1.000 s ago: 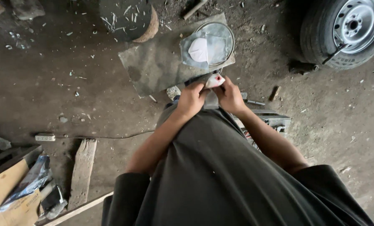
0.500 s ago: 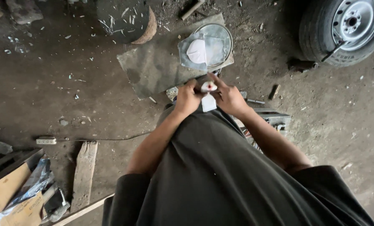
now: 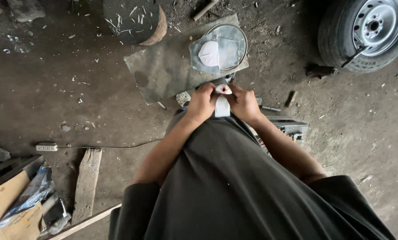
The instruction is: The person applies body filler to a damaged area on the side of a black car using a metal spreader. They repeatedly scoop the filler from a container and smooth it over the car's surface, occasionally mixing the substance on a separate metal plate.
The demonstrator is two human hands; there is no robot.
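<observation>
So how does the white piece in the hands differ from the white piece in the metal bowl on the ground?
The white piece in the hands is a narrow strip with a red spot at its top; the white piece in the bowl is broader, rounded and plain. The first is held by the left hand and right hand; the second lies untouched under clear plastic. Both are white.

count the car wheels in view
1: a wheel with tyre and silver rim stands at the top right on the dirt floor. Others may lie outside the frame.
</observation>
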